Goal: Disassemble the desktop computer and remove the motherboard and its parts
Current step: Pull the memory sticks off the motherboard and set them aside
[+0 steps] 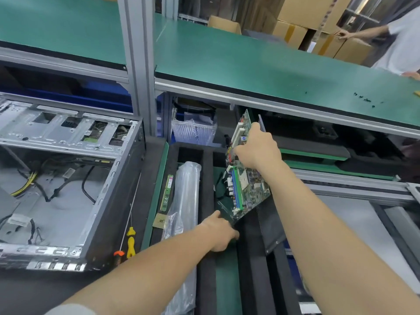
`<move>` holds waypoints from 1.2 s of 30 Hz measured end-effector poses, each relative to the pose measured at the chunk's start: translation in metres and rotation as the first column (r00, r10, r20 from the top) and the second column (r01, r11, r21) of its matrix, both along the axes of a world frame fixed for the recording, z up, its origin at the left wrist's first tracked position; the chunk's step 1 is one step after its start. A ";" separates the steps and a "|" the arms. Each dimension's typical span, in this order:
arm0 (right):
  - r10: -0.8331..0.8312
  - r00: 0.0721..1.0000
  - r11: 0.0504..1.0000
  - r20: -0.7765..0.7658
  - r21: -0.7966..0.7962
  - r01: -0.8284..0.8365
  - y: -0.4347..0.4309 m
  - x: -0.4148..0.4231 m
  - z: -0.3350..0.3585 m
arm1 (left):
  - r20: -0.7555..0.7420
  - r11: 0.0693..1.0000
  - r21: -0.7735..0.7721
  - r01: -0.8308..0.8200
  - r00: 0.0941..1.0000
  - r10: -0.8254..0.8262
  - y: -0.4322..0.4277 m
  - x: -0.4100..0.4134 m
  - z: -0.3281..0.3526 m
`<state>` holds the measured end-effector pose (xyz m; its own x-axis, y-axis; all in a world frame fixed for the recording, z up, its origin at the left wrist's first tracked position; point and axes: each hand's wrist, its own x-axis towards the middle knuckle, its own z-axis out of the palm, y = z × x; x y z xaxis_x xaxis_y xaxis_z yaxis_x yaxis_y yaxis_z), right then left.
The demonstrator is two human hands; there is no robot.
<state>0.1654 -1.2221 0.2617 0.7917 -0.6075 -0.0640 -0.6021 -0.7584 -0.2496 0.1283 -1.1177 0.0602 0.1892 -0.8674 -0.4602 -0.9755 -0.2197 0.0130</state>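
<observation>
Computer case is laid open at the counter's left edge and is cut off by the frame on the left. Loose cables are seen inside.

A yellow-handled screwdriver and an orange-handled screwdriver are laid in the narrow strip between the case wall and the foam tray.

A RAM stick is seated in the tray's left slot, with a CPU just below it and a clear plastic bag alongside.

Left hand is placed at the lower corner of the motherboard, thumb up against the edge. Its fingers are hidden underneath, so the grip cannot be told.

The motherboard is held tilted, lifted over the tray's middle slot. Its upper end is tucked under the front edge of the green shelf, with little room there.

Right hand is clamped on the board's upper half, fingers curled round it.

A dark sheet is seen below the board; it can't be identified.

The recess under the shelf at right is dark and its contents cannot be made out.

Small black bits are scattered near the shelf's right end.

Another person's arm is seen at the cardboard boxes, top right, partly cut off.
</observation>
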 end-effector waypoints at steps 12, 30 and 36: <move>0.031 0.998 0.999 -0.058 -0.026 -0.032 -0.005 -0.016 -0.008 | 0.244 0.980 0.189 -0.059 0.970 0.012 -0.021 0.020 -0.030; 0.021 0.969 0.993 -0.245 0.116 0.008 0.038 -0.056 -0.028 | -0.879 0.231 -0.235 -0.944 0.308 0.364 0.026 0.042 0.030; -0.003 0.977 0.992 -0.211 0.125 0.030 0.059 -0.077 -0.047 | -0.983 0.218 0.177 -0.960 -0.163 0.080 0.040 0.019 0.043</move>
